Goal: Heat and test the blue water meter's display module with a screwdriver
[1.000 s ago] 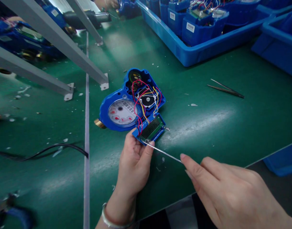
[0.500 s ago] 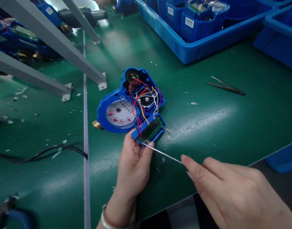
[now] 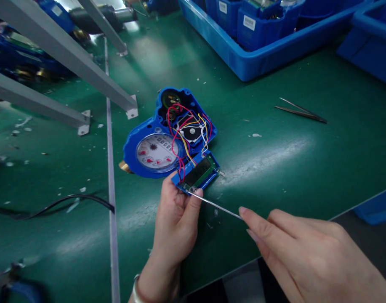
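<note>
Left hand [image 3: 175, 225] bracing display module [image 3: 197, 173]; right hand [image 3: 306, 256] working thin metal probe [image 3: 214, 205] at its near edge.

Left fingers are closing on the module's 7 o'clock corner, probably steadying it against the tip; right fingertips are pinching the probe's rear end, shaft slanting low toward 10 o'clock; the module is lying at 5 o'clock of the open blue water meter [image 3: 155, 151], tethered by coloured wires [image 3: 183, 139]; tweezers [image 3: 302, 111] are lying well apart at 2 o'clock on the green bench [image 3: 275, 168].
</note>
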### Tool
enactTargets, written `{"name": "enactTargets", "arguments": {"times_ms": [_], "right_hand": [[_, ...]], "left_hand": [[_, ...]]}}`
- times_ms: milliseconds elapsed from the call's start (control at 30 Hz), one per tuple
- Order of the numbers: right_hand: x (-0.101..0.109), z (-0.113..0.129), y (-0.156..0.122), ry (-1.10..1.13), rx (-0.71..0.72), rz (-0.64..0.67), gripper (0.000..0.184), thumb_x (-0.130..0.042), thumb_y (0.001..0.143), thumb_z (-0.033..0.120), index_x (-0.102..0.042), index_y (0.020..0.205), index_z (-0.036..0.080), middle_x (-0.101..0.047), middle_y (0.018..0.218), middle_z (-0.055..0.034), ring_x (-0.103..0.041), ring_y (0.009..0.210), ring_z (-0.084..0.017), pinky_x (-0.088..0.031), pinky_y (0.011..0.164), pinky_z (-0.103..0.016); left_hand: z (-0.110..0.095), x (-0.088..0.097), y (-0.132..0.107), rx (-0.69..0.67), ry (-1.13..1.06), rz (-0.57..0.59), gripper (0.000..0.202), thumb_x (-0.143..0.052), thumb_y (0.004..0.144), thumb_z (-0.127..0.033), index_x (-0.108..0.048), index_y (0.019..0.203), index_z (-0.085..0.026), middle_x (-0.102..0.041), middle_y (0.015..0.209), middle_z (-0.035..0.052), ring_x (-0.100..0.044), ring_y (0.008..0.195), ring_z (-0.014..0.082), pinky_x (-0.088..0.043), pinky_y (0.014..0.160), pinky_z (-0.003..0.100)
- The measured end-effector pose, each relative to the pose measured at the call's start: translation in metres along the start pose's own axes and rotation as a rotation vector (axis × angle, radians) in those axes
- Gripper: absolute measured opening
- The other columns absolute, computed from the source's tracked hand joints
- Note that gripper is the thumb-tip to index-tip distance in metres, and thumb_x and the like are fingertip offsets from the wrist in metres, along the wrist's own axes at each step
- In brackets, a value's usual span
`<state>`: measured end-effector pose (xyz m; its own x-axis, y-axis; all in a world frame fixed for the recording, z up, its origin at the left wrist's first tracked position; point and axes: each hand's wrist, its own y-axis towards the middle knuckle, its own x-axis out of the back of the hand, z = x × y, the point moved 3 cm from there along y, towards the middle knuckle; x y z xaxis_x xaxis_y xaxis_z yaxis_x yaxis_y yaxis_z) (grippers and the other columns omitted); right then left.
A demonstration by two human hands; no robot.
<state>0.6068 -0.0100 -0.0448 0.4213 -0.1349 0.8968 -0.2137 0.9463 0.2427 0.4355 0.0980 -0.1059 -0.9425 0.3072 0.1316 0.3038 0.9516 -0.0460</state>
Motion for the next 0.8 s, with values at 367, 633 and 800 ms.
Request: {"name": "enactTargets", "arguments": {"times_ms": [367, 633, 800], "right_hand": [[0.000, 0.004, -0.005, -0.123, 0.079, 0.070, 0.034, -0.044, 0.093, 0.011, -0.059, 0.124, 0.008, -0.050, 0.067, 0.0021, -0.051, 0.042, -0.009, -0.042, 0.037, -0.023], [0.008, 0.013, -0.002, -0.247, 0.034, -0.046, 0.030, -0.043, 0.092, 0.007, -0.066, 0.111, 0.011, -0.046, 0.057, 0.0048, -0.047, 0.037, -0.006, -0.030, 0.032, -0.022], [0.012, 0.024, 0.001, -0.368, -0.036, -0.100, 0.032, -0.039, 0.096, 0.008, -0.068, 0.106, 0.013, -0.043, 0.051, 0.0055, -0.041, 0.032, -0.006, -0.027, 0.031, -0.022]], "left_hand": [[0.000, 0.003, -0.004, -0.002, 0.205, -0.043, 0.050, -0.063, 0.085, -0.027, -0.045, 0.131, -0.023, -0.059, 0.127, 0.0098, -0.055, 0.122, 0.0297, -0.042, 0.107, 0.046], [0.001, 0.002, -0.005, 0.031, 0.354, -0.026, 0.049, -0.063, 0.086, -0.033, -0.043, 0.129, -0.020, -0.065, 0.116, 0.0112, -0.065, 0.106, 0.0270, -0.054, 0.089, 0.039], [-0.008, 0.002, -0.005, -0.011, 0.575, -0.080, 0.045, -0.062, 0.085, -0.030, -0.046, 0.125, -0.018, -0.071, 0.103, 0.0076, -0.072, 0.088, 0.0238, -0.059, 0.073, 0.033]]}}
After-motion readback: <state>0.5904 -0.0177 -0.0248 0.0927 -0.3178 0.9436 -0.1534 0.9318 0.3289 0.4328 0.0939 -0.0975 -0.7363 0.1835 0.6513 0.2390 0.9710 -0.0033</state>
